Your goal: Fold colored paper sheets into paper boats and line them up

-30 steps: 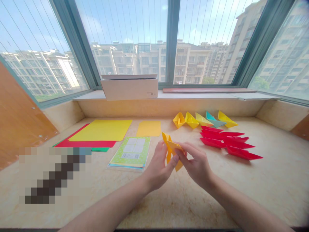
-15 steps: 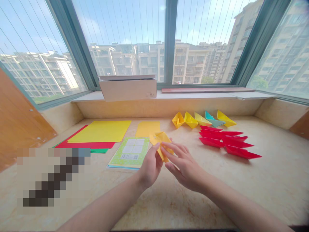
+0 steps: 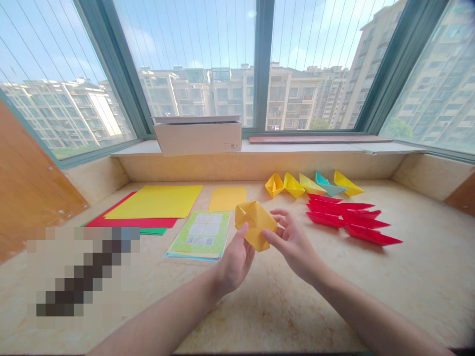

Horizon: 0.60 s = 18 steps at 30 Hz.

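Note:
A folded piece of orange-yellow origami paper (image 3: 257,228) is held between both hands above the counter. My left hand (image 3: 237,257) is closed on its left side, thumb on the near face. On the right, my right hand (image 3: 291,242) pinches the lower right edge with the thumb in front; its other fingers are partly behind the paper. An opening shows in the paper's upper left. Beyond my right hand stand folded paper boats, a row of yellow and blue ones (image 3: 294,185) and a group of red ones (image 3: 373,232).
Yellow sheets (image 3: 156,201) lie over red and green paper at left. A flat orange sheet (image 3: 228,198) is beyond my hands, and a green-patterned paper pack (image 3: 202,235) sits left of them. A white box (image 3: 198,138) rests on the sill. A pixelated patch covers the lower left.
The folded paper has been turned and spread so a broader face shows. My right hand has shifted right, from lying over the paper to gripping its edge.

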### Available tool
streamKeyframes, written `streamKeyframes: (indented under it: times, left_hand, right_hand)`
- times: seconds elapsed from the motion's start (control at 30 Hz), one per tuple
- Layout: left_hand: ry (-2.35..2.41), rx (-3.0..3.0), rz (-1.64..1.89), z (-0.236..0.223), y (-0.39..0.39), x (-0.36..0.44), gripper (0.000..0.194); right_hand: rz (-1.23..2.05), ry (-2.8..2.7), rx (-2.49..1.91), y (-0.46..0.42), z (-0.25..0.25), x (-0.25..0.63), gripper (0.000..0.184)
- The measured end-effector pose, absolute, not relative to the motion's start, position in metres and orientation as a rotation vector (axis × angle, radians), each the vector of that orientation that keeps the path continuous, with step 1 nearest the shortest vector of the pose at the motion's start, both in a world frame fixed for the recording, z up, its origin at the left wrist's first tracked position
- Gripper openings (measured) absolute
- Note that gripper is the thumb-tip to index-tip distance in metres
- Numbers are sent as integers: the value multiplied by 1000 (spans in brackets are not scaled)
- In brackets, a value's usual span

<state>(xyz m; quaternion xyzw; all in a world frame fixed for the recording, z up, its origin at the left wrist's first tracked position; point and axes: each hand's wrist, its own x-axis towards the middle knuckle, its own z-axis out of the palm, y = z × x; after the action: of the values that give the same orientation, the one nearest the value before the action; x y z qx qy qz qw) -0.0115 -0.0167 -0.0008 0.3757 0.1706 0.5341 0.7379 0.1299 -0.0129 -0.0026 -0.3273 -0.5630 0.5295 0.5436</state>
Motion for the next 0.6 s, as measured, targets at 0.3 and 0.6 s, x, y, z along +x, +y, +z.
streamKeyframes:
  times: [0.3, 0.6]
  left_hand:
    - [531, 1088, 1165, -5, -12, -20, 42]
    - [995, 1345, 1452, 14, 6, -38, 40]
  right_hand:
    - [1378, -1505, -772, -7, -1, 138, 27]
    - [486, -1705, -1051, 7, -9, 162, 17]
